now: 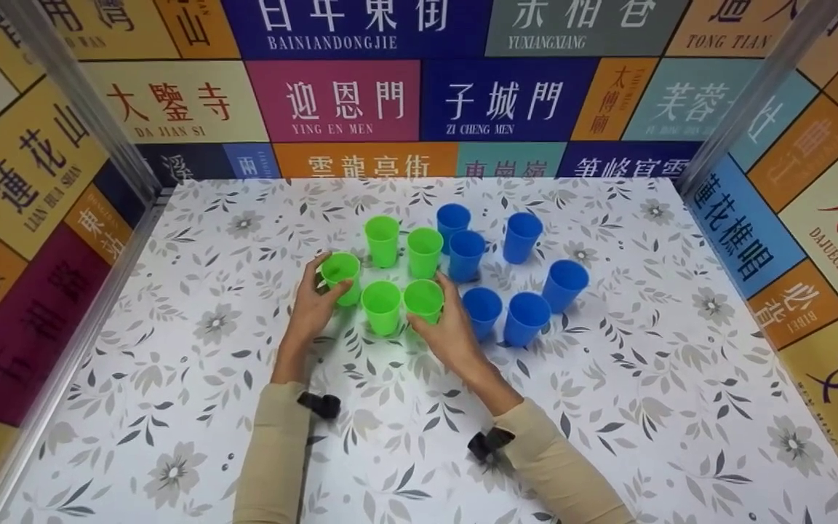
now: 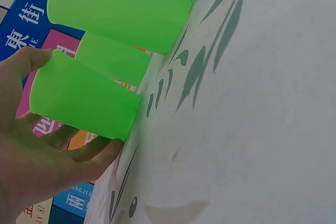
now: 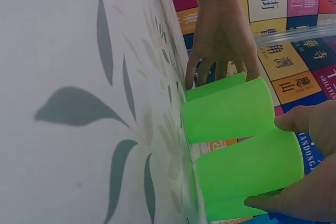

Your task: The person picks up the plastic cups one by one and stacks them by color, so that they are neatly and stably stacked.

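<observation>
My left hand (image 1: 312,302) grips the leftmost green cup (image 1: 342,284), its thumb at the rim; in the left wrist view the fingers (image 2: 100,163) curl along that cup's (image 2: 84,95) side. My right hand (image 1: 454,331) holds the front right green cup (image 1: 424,300); in the right wrist view the thumb (image 3: 294,119) and the other fingers flank this cup (image 3: 249,163). Between the two held cups stands another green cup (image 1: 381,309). Behind are a back left green cup (image 1: 382,241) and a back right green cup (image 1: 425,253). All are upright with mouths up.
Several upright blue cups (image 1: 522,238) stand right of the green ones; one blue cup (image 1: 481,313) is close beside my right hand. The white table (image 1: 193,407) has a leaf and flower print. Colourful panels with lettering (image 1: 346,102) wall it at the back and sides.
</observation>
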Demonstrator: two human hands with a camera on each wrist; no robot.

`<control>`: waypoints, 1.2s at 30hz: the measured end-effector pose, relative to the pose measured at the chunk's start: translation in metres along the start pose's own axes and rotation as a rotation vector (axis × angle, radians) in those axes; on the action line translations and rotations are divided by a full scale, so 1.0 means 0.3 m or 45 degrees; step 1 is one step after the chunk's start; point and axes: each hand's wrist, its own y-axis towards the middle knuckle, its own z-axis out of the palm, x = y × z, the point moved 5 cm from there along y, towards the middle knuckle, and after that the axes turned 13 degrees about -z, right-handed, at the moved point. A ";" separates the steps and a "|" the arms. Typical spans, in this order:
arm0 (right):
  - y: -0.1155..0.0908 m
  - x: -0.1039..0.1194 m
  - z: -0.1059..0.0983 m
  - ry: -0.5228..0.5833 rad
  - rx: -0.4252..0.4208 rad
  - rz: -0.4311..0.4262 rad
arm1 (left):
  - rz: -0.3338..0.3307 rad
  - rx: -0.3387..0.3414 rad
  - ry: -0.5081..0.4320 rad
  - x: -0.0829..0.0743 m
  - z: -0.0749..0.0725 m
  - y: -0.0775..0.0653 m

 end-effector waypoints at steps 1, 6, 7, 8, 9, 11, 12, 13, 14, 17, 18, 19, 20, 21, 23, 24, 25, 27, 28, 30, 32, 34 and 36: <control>0.001 0.005 -0.003 -0.001 -0.001 -0.002 | -0.002 0.003 0.004 0.000 0.000 0.000; 0.007 0.034 -0.021 -0.001 0.004 -0.010 | -0.001 0.015 -0.006 -0.004 -0.006 0.001; 0.007 0.039 -0.026 0.003 0.004 -0.010 | 0.000 0.009 -0.008 -0.005 -0.007 0.000; 0.007 0.044 -0.031 0.006 0.002 -0.012 | 0.001 0.006 -0.014 -0.005 -0.007 0.000; 0.007 0.049 -0.037 0.011 -0.002 -0.014 | 0.000 0.004 -0.014 -0.006 -0.007 -0.001; 0.007 0.060 -0.049 0.018 -0.011 -0.010 | -0.003 0.004 -0.013 -0.007 -0.005 -0.003; 0.007 0.067 -0.055 0.018 -0.018 -0.015 | -0.005 0.004 -0.016 -0.007 -0.004 -0.004; 0.007 0.073 -0.062 0.024 -0.023 -0.016 | -0.004 0.005 -0.013 -0.008 -0.003 -0.004; 0.007 0.080 -0.068 0.031 -0.029 -0.019 | -0.005 0.007 -0.009 -0.008 -0.002 -0.003; 0.005 0.101 -0.086 0.056 -0.042 -0.028 | -0.003 0.009 -0.018 -0.006 -0.002 -0.003; 0.005 0.109 -0.091 0.066 -0.048 -0.035 | 0.000 0.012 -0.021 -0.005 -0.002 -0.003; 0.006 0.116 -0.095 0.080 -0.054 -0.038 | 0.004 0.016 -0.022 -0.005 -0.003 -0.003; 0.005 0.122 -0.100 0.089 -0.059 -0.041 | 0.008 0.017 -0.026 -0.005 -0.003 -0.002; 0.005 0.128 -0.103 0.096 -0.061 -0.046 | 0.012 0.017 -0.032 -0.006 -0.003 -0.001; 0.004 0.139 -0.107 0.105 -0.058 -0.051 | 0.012 0.026 -0.033 -0.003 -0.005 -0.001; 0.004 0.143 -0.109 0.109 -0.057 -0.052 | 0.008 0.032 -0.035 -0.003 -0.006 -0.002; 0.003 0.147 -0.110 0.114 -0.056 -0.051 | 0.002 0.037 -0.038 -0.004 -0.006 -0.004; 0.001 0.152 -0.114 0.123 -0.057 -0.046 | -0.022 0.047 -0.042 -0.011 -0.003 -0.013; 0.000 0.153 -0.116 0.130 -0.058 -0.046 | -0.033 0.054 -0.041 -0.021 -0.002 -0.024; 0.000 0.155 -0.120 0.153 -0.065 -0.057 | -0.053 0.059 -0.031 -0.041 0.002 -0.045; 0.006 0.160 -0.125 0.168 -0.064 -0.071 | -0.063 0.057 -0.022 -0.067 0.004 -0.067; 0.014 0.165 -0.129 0.176 -0.057 -0.079 | -0.057 0.054 -0.001 -0.084 0.006 -0.084; 0.026 0.175 -0.135 0.169 -0.049 -0.082 | -0.054 0.054 0.003 -0.092 0.008 -0.092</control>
